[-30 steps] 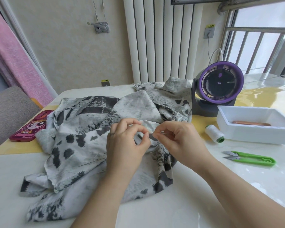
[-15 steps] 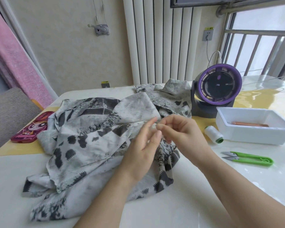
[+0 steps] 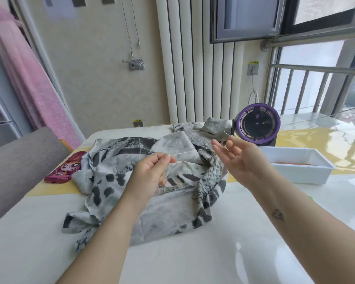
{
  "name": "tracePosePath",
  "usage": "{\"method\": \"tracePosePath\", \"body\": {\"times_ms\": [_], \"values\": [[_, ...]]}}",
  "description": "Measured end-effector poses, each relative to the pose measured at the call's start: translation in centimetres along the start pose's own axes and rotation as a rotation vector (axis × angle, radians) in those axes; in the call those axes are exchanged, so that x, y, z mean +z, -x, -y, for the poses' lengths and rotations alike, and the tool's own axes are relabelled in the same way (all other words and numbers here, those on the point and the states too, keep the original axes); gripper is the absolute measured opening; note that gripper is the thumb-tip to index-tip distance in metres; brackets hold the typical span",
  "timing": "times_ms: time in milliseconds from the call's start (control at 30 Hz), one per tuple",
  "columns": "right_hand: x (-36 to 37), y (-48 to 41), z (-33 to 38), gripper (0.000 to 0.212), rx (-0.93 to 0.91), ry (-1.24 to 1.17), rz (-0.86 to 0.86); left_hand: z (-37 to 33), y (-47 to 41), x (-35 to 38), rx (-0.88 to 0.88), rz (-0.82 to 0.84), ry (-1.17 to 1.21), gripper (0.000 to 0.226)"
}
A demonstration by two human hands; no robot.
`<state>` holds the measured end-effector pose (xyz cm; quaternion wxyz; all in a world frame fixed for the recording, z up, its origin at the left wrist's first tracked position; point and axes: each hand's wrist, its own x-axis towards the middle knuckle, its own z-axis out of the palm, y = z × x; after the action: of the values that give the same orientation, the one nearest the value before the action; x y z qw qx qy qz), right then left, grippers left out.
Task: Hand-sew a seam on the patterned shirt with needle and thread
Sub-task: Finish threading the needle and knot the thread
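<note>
1. Head view, what moved: half a second ago my two hands were close together over the shirt [image 3: 119,181]. Since then the right hand [image 3: 242,160] has swung up and out to the right, and the view has tipped up to show more wall.
2. Head view, grips: the left hand [image 3: 150,173] has its grip clamped on a raised fold of the shirt, thumb and fingertips pinched where the stitch line sits. The right hand's grip is on the needle [image 3: 227,133], which pokes out past the upper fingertips. Its other fingers are loosely spread, and I cannot tell exactly which ones do the pinching.
3. Head view, the key relation: the thread [image 3: 191,151] runs taut from the left pinch up and to the right, so its long axis lies almost across the view, rising slightly. The seam lies down and to the left of the needle, right at the left hand, the nearer one.
4. Head view, task's thing: most of the shirt lies crumpled on the desk [image 3: 213,253], in front of the fan [image 3: 256,124].
5. My judgement: the stitch is pulled through, and the needle must come back down-left to the fold.
</note>
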<state>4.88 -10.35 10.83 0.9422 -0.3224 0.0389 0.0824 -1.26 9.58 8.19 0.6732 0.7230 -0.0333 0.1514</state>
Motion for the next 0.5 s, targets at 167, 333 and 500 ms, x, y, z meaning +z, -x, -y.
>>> {"method": "tracePosePath", "body": {"times_ms": [167, 333, 500], "values": [[-1.4, -0.1, -0.6, 0.014, -0.268, 0.464, -0.174, -1.5, 0.7, -2.5, -0.004, -0.115, 0.015, 0.024], [-3.0, 0.5, -1.5, 0.009, -0.509, 1.193, -0.215, -2.2, 1.8, -3.6, -0.018, -0.118, -0.063, 0.022], [-4.1, 0.8, -0.7, 0.012, -0.626, 1.627, -0.170, -2.4, 2.6, -4.3, -0.042, -0.094, -0.373, 0.023]]}}
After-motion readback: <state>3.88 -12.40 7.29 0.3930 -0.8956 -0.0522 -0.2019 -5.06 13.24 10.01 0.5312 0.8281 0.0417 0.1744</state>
